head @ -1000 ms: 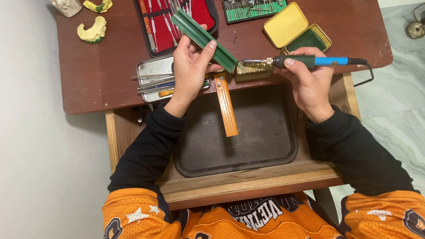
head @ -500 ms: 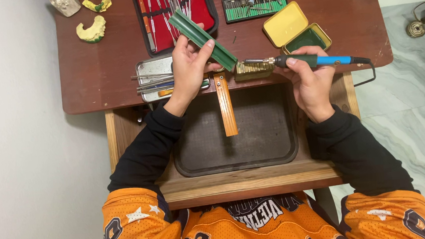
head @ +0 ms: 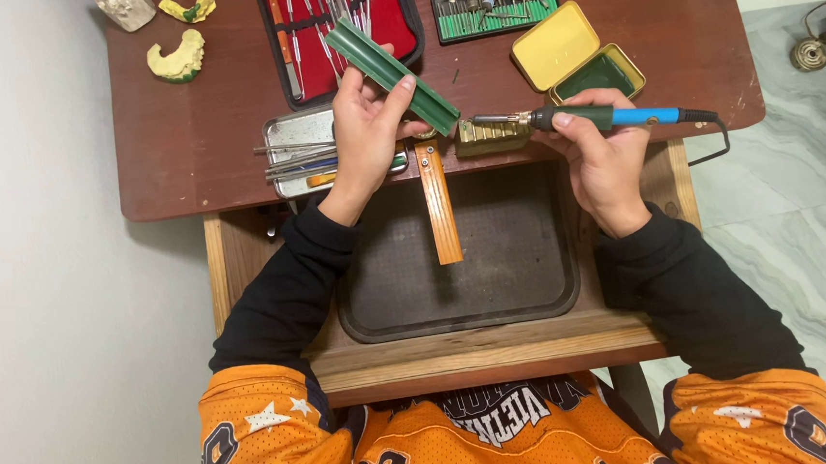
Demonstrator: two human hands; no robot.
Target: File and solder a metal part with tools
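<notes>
My left hand grips a long green bar, held slantwise above the brown table. My right hand holds a pen-shaped heating tool with a blue handle; its metal tip points left toward the lower end of the green bar, just short of it. Under the tip sits a small brass-coloured block. A narrow wooden peg sticks out from the table edge over a dark tray.
A red case of metal instruments, a green rack of burs, an open yellow tin, a metal dish with tools and yellowish dental casts lie on the table. The tool's cable loops right.
The heating tool's tip has stayed close to the lower end of the green bar; both hands have barely shifted.
</notes>
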